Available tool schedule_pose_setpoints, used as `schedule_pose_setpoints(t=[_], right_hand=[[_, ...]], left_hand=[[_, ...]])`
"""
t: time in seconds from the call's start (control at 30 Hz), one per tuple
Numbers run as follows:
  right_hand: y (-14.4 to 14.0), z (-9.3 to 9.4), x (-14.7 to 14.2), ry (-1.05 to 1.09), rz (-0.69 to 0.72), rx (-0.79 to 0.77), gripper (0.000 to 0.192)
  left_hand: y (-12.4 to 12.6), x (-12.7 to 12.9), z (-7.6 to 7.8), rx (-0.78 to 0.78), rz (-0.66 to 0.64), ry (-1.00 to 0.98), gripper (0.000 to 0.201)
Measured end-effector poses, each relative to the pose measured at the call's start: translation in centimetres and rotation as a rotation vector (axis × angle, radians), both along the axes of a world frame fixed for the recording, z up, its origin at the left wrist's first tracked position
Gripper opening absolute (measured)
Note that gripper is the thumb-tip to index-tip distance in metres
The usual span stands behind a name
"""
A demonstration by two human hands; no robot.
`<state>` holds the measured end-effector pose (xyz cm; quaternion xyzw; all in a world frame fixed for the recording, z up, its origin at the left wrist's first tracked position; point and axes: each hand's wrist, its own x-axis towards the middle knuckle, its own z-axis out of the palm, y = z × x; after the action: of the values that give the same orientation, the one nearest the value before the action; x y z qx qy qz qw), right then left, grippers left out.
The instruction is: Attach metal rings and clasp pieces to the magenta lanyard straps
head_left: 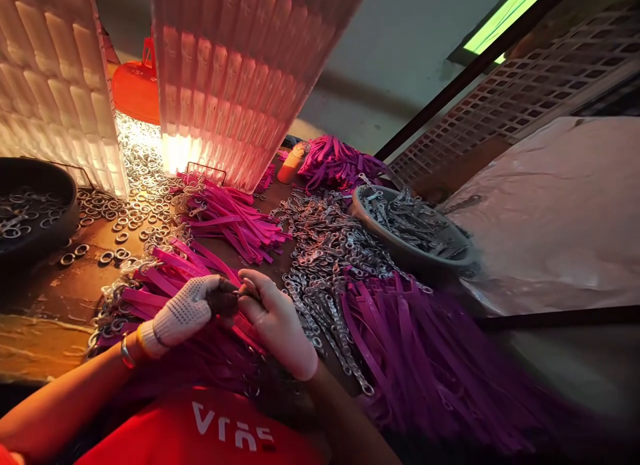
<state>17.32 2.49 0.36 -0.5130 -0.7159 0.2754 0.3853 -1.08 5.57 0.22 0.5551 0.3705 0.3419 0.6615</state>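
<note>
My left hand (187, 313), in a white dotted glove with dark-stained fingertips, is closed in a pinch. Facing it, my right hand (280, 318) wears a smooth white glove, its fingers pressed together. The fingertips of both hands meet around something small that they mostly hide; I cannot make out what it is. Below and around them lies a heap of magenta straps (165, 268) with metal rings at their left ends. Just right of my right hand is a pile of flat metal link pieces (320, 251), with purple straps (400, 318) beside it.
A grey basin (363, 215) holds more metal pieces. Loose metal rings (121, 237) spread across the table near a black pan (70, 208). Two upright ribbed panels (225, 71) flank a red lamp (135, 88). An orange bottle (291, 165) stands by more purple straps (340, 161).
</note>
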Motion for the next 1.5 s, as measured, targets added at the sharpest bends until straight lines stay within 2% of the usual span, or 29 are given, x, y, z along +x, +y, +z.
schedule_pose_setpoints(t=[0.1,0.2,0.27,0.33,0.4,0.47,0.57,0.67,0.77,0.83,0.93,1.0,1.07,1.17,1.23,1.3,1.33,1.37,1.43,1.47,1.5], right_hand=[[-0.7,0.5,0.2,0.027,-0.024,-0.087,0.038],[-1.1,0.7,0.4,-0.075,-0.053,-0.100,0.037],[-1.3,1.0,0.4,-0.145,-0.010,-0.097,0.029],[-1.2,1.3,0.3,-0.202,0.013,-0.079,0.023],[-1.1,1.6,0.4,-0.261,-0.026,-0.034,0.030],[-1.0,1.6,0.5,-0.305,-0.040,0.012,0.038],[-0.8,1.4,1.2,-0.356,0.045,0.097,0.044],[-0.5,1.1,2.0,-0.517,0.100,0.314,0.044],[-0.2,1.1,2.6,-0.649,0.085,0.478,0.040],[-0.2,1.1,2.8,-0.651,0.039,0.445,0.039],[-0.3,1.3,3.1,-0.538,0.004,0.212,0.037],[-0.3,1.6,3.5,-0.443,0.032,0.065,0.035],[-0.3,1.9,3.9,-0.412,0.077,0.011,0.036],[-0.1,1.8,4.4,-0.485,0.100,0.076,0.036],[0.2,1.3,4.5,-0.440,0.014,0.100,0.033],[0.5,0.5,4.5,-0.232,-0.117,0.031,0.034],[0.7,0.1,4.6,-0.105,-0.180,-0.019,0.035],[0.8,-0.2,4.8,0.007,-0.241,-0.059,0.036],[0.7,-0.5,5.4,0.142,-0.356,-0.088,0.037],[0.6,-0.4,5.7,0.170,-0.396,-0.084,0.038],[0.3,-0.3,5.9,0.185,-0.419,-0.079,0.039]], left_hand=[[-0.1,-0.2,0.2,0.194,-0.013,0.207,0.011],[-0.2,0.2,-0.3,0.317,0.016,0.216,0.015],[-0.4,0.6,-0.6,0.231,0.017,0.139,0.016],[-0.7,1.1,-0.6,0.013,0.009,0.046,0.021],[-1.0,1.5,-0.4,-0.194,0.005,-0.051,0.028],[-1.2,1.8,-0.2,-0.305,0.009,-0.138,0.032],[-1.3,2.1,-0.2,-0.374,0.004,-0.182,0.031],[-1.2,2.7,-0.4,-0.383,0.009,-0.149,0.031],[-0.7,3.6,-0.2,-0.339,0.010,-0.109,0.028],[0.0,4.0,0.2,-0.269,-0.020,-0.053,0.024],[1.7,4.0,0.7,-0.124,-0.134,0.070,0.013],[2.9,3.6,1.1,-0.056,-0.223,0.139,0.007],[3.8,3.3,1.5,-0.035,-0.309,0.192,0.005],[4.4,3.6,2.1,-0.162,-0.420,0.195,0.006],[4.7,4.6,2.3,-0.298,-0.355,0.133,0.009],[5.6,6.2,2.3,-0.335,-0.269,0.098,0.010],[6.5,7.1,2.2,-0.284,-0.266,0.114,0.011],[7.7,8.1,2.1,-0.170,-0.289,0.169,0.013],[11.1,10.0,1.7,0.156,-0.340,0.346,0.017],[13.0,10.8,1.5,0.350,-0.307,0.486,0.016],[15.0,11.6,1.2,0.413,-0.248,0.534,0.016]])
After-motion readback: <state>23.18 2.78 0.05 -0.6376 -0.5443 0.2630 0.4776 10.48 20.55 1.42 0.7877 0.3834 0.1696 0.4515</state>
